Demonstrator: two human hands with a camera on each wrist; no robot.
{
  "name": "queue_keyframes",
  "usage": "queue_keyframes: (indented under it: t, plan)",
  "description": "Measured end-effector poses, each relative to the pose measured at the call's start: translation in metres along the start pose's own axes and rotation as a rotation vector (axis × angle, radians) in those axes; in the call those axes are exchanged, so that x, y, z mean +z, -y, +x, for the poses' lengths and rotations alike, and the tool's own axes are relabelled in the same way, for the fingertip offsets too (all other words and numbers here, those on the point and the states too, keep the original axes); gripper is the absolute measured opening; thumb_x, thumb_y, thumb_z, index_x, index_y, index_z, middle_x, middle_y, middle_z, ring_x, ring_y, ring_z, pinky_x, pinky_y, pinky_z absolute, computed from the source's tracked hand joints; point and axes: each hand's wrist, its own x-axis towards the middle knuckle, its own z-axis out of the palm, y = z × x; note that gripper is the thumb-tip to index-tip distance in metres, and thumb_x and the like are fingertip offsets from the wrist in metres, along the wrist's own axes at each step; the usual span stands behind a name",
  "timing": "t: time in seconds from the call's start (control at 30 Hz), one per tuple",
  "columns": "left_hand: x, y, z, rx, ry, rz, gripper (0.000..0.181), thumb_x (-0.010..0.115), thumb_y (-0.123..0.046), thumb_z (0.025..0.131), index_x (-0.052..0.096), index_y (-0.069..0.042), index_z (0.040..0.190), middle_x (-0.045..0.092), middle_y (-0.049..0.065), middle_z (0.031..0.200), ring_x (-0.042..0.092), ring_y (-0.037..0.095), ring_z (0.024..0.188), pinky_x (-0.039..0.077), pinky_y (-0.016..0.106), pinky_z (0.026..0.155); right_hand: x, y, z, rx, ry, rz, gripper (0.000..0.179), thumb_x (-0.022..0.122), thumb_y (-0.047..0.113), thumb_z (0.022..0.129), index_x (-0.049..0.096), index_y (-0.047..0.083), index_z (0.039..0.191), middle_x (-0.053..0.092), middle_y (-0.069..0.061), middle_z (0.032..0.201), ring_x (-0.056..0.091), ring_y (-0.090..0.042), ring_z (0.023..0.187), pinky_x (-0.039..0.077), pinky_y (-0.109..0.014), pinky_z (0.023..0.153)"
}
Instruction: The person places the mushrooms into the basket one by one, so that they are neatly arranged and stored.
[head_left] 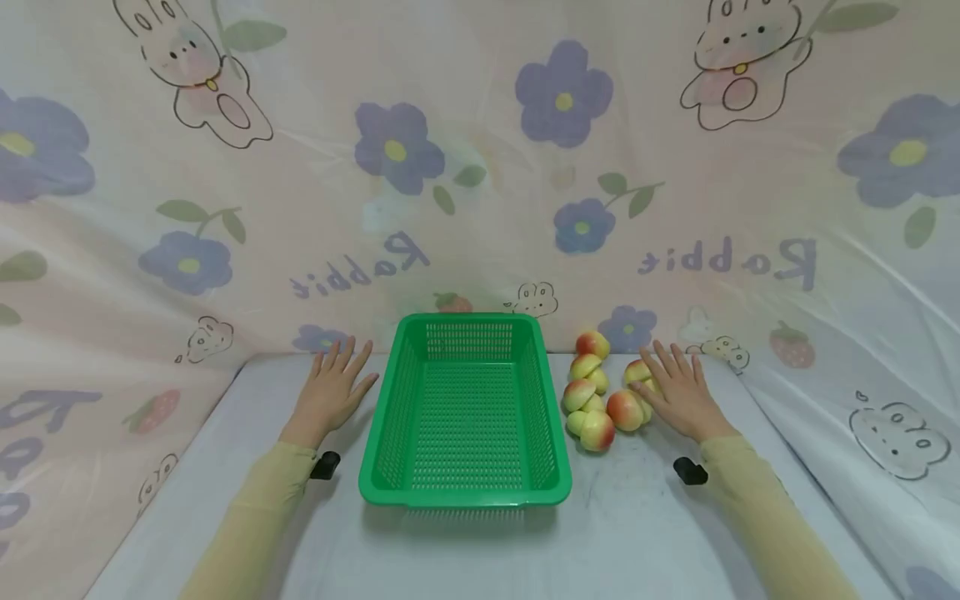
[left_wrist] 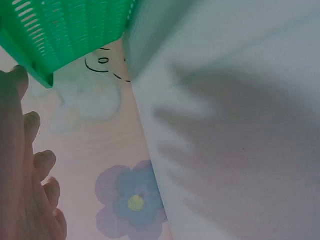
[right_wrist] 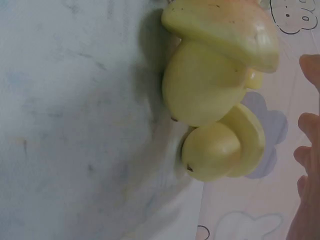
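A green plastic basket (head_left: 467,499) with slotted walls stands in the middle of the table, and nothing lies in it. To its left hovers my left hand (head_left: 328,402), fingers spread and palm down, its shadow falling on the cloth. My right hand (head_left: 681,398) is held likewise beside a group of yellow-and-red peach-like fruits, its thumb overlapping the nearest ones in the head view. Among them are a round red-cheeked fruit (head_left: 625,411) and another at the front (head_left: 597,432). In the right wrist view, a rounded yellow fruit (right_wrist: 202,85) has a wedge-shaped piece (right_wrist: 225,32) against it.
White cloth covers the table (head_left: 465,558). Behind and at both sides hangs a curtain (head_left: 480,192) printed with rabbits and purple flowers. Dark wrist-camera mounts, one at the left wrist (head_left: 326,465) and one at the right wrist (head_left: 690,471), stick out inward over the table.
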Motion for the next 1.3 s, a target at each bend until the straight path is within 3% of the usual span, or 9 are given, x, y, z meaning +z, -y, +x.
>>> queue_keyframes:
  t: [0.13, 0.27, 0.5, 0.67, 0.87, 1.03, 1.13, 1.3]
  plan:
    - [-0.002, 0.000, 0.001, -0.010, 0.032, -0.049, 0.063, 0.035, -0.048, 0.102, 0.025, -0.012, 0.153, 0.014, 0.022, 0.155, 0.009, 0.044, 0.140, 0.006, 0.059, 0.112, -0.002, 0.001, 0.001, 0.009, -0.006, 0.031, 0.071, 0.047, 0.043, 0.099, 0.022, 0.003, 0.152, 0.011, -0.026, 0.154, -0.002, -0.043, 0.141, -0.011, -0.060, 0.109]
    - [-0.001, 0.004, -0.001, -0.052, 0.049, -0.207, 0.059, 0.042, -0.041, 0.102, 0.034, -0.004, 0.148, 0.021, 0.026, 0.152, 0.021, 0.047, 0.136, 0.020, 0.061, 0.108, -0.004, 0.001, 0.002, 0.026, -0.004, 0.092, 0.074, 0.052, 0.040, 0.098, 0.021, -0.001, 0.151, 0.013, -0.032, 0.150, 0.004, -0.050, 0.138, -0.004, -0.065, 0.107]
    - [-0.001, 0.007, -0.005, -0.111, -0.030, -0.543, 0.051, 0.051, -0.030, 0.101, 0.044, 0.001, 0.141, 0.044, 0.026, 0.138, 0.046, 0.045, 0.120, 0.042, 0.056, 0.095, -0.011, 0.001, -0.003, 0.077, -0.011, 0.306, 0.076, 0.059, 0.028, 0.096, 0.018, -0.008, 0.149, 0.016, -0.038, 0.146, 0.013, -0.057, 0.132, 0.012, -0.071, 0.101]
    - [-0.006, 0.003, -0.005, -0.165, -0.043, -0.688, 0.052, 0.051, -0.034, 0.101, 0.043, -0.005, 0.143, 0.051, 0.024, 0.131, 0.053, 0.043, 0.114, 0.049, 0.052, 0.088, -0.021, 0.004, -0.008, 0.187, 0.008, 0.432, 0.076, 0.052, 0.032, 0.099, 0.011, -0.005, 0.151, 0.011, -0.036, 0.148, 0.010, -0.055, 0.134, 0.014, -0.071, 0.101]
    - [-0.012, -0.006, -0.005, -0.157, 0.034, -0.946, 0.053, 0.050, -0.028, 0.101, 0.037, 0.000, 0.145, 0.047, 0.031, 0.131, 0.055, 0.045, 0.109, 0.055, 0.045, 0.080, -0.027, 0.005, -0.012, 0.268, -0.003, 0.481, 0.078, 0.049, 0.038, 0.100, 0.008, -0.004, 0.151, 0.010, -0.037, 0.148, 0.014, -0.054, 0.133, 0.018, -0.069, 0.102]
    - [-0.015, -0.012, -0.007, -0.209, 0.127, -1.149, 0.058, 0.052, -0.031, 0.100, 0.033, -0.002, 0.146, 0.044, 0.029, 0.132, 0.055, 0.044, 0.111, 0.054, 0.045, 0.082, -0.028, 0.004, -0.014, 0.309, -0.015, 0.552, 0.080, 0.047, 0.041, 0.101, 0.005, -0.004, 0.151, 0.011, -0.036, 0.148, 0.016, -0.054, 0.133, 0.020, -0.067, 0.103]
    - [-0.016, -0.017, -0.009, -0.242, 0.165, -1.203, 0.060, 0.054, -0.032, 0.099, 0.032, -0.004, 0.147, 0.044, 0.028, 0.134, 0.057, 0.039, 0.111, 0.054, 0.044, 0.082, -0.028, 0.003, -0.016, 0.352, -0.015, 0.615, 0.080, 0.045, 0.041, 0.101, 0.003, -0.003, 0.152, 0.010, -0.036, 0.149, 0.013, -0.053, 0.135, 0.019, -0.065, 0.105]
    - [-0.017, -0.023, -0.013, -0.277, 0.210, -1.217, 0.059, 0.054, -0.031, 0.100, 0.032, -0.004, 0.147, 0.046, 0.025, 0.135, 0.057, 0.034, 0.110, 0.054, 0.041, 0.082, -0.027, 0.001, -0.020, 0.423, -0.003, 0.676, 0.082, 0.044, 0.046, 0.100, 0.001, 0.000, 0.153, 0.009, -0.034, 0.151, 0.012, -0.053, 0.135, 0.020, -0.067, 0.104]
